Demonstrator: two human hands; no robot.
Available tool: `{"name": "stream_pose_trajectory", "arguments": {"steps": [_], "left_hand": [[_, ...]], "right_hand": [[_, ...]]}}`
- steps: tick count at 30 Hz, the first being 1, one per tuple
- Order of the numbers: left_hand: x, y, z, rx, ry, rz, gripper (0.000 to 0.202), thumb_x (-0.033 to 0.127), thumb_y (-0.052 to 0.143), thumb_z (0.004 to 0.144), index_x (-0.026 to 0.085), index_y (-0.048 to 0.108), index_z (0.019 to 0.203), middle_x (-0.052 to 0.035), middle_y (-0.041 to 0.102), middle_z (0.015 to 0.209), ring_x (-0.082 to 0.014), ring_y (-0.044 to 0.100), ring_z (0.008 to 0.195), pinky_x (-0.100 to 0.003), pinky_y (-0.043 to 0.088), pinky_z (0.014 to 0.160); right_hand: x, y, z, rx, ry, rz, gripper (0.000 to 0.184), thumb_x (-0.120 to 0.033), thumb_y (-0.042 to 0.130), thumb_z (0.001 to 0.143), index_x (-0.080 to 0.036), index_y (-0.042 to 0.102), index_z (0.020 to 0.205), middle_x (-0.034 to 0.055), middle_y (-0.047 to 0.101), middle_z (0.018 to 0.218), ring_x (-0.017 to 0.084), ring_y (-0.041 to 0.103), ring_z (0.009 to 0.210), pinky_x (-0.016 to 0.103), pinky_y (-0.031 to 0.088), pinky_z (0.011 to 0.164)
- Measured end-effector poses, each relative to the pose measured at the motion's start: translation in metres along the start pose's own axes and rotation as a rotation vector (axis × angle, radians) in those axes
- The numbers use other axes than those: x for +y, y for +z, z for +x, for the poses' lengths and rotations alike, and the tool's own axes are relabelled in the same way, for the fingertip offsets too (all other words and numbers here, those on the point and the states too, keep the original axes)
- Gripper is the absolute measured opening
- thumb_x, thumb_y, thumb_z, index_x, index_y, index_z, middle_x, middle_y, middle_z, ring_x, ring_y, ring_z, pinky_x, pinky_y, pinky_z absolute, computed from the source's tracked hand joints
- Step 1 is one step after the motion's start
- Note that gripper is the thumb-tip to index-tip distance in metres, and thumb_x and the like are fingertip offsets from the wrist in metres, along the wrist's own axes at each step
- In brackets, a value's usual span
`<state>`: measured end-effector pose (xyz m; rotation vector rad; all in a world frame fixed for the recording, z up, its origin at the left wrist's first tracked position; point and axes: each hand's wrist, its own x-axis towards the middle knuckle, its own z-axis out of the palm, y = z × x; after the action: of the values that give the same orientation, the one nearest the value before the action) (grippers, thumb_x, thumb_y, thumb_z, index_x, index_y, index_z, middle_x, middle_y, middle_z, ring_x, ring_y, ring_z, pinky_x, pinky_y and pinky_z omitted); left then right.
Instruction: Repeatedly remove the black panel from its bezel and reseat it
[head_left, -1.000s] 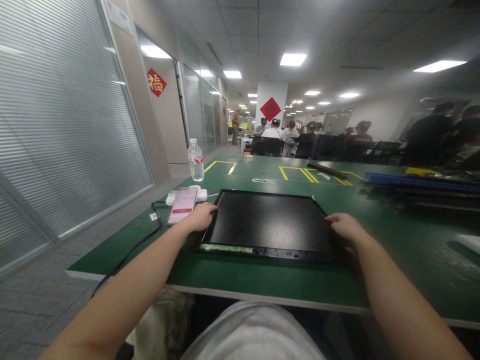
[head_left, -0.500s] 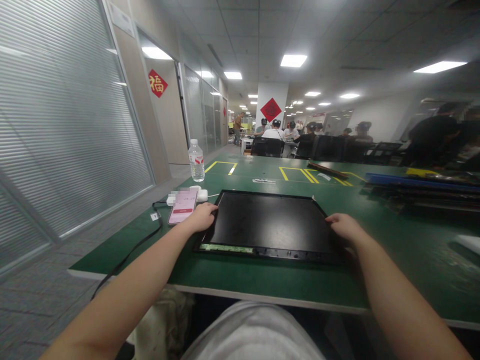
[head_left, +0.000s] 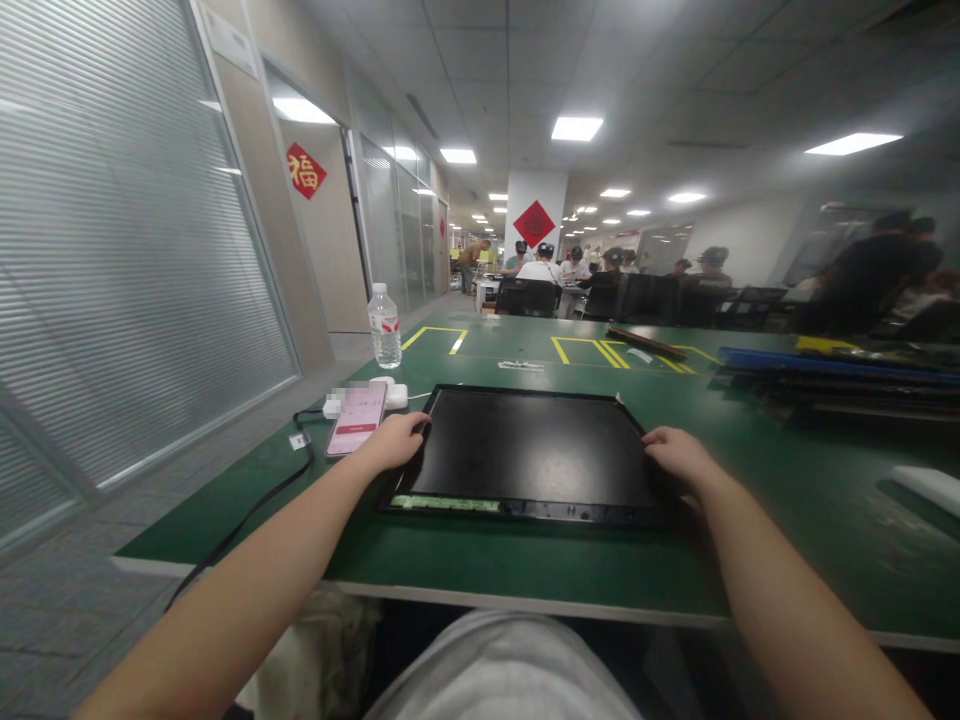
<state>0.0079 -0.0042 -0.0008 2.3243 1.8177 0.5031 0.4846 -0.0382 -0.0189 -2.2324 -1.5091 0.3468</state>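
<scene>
A black flat screen panel lies face up in front of me, a green circuit-board strip showing along its near left edge. My left hand grips the panel's left side, thumb on the frame and the other fingers partly hidden. On the opposite side, my right hand pinches the right edge with its thumb on top; its remaining fingers are under or behind the rim. A phone with a pink screen lies just beyond my left wrist.
A water bottle stands at the left on the green table, near a white adapter and a black cable. Dark and blue strips are stacked at right. A white object lies at the right edge. People sit farther back.
The view has shifted slightly, so the table and panel appear a little lower and further left. Both hands keep their hold on the panel's sides.
</scene>
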Motion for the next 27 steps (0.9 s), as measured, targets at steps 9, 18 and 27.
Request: {"name": "stream_pose_trajectory", "arguments": {"steps": [9, 18, 27], "left_hand": [[-0.004, 0.007, 0.001, 0.082, -0.052, -0.187, 0.043, 0.01, 0.053, 0.074, 0.021, 0.072, 0.111, -0.0047, 0.076, 0.102, -0.023, 0.071, 0.086, -0.032, 0.053, 0.08], [0.006, 0.002, -0.001, 0.096, -0.151, -0.888, 0.048, 0.001, 0.053, 0.064, 0.018, 0.066, 0.107, -0.0084, 0.074, 0.116, -0.0246, 0.072, 0.1, -0.032, 0.06, 0.074], [0.017, -0.002, -0.003, 0.124, -0.361, -1.206, 0.034, 0.002, 0.061, 0.072, 0.018, 0.065, 0.102, -0.007, 0.074, 0.114, -0.0194, 0.075, 0.086, -0.027, 0.061, 0.065]], "right_hand": [[-0.004, 0.003, -0.001, 0.049, -0.032, -0.071, 0.024, -0.014, 0.061, 0.075, -0.019, 0.076, 0.093, 0.008, 0.075, 0.101, 0.022, 0.068, 0.094, 0.025, 0.048, 0.077], [-0.001, 0.004, 0.0, 0.06, -0.031, -0.088, 0.021, -0.019, 0.061, 0.077, -0.019, 0.076, 0.092, 0.0089, 0.074, 0.102, 0.024, 0.068, 0.095, 0.028, 0.049, 0.077], [0.001, 0.003, 0.0, 0.07, -0.004, -0.096, 0.02, -0.021, 0.062, 0.076, -0.02, 0.075, 0.092, 0.0082, 0.074, 0.102, 0.024, 0.068, 0.095, 0.027, 0.049, 0.075]]}}
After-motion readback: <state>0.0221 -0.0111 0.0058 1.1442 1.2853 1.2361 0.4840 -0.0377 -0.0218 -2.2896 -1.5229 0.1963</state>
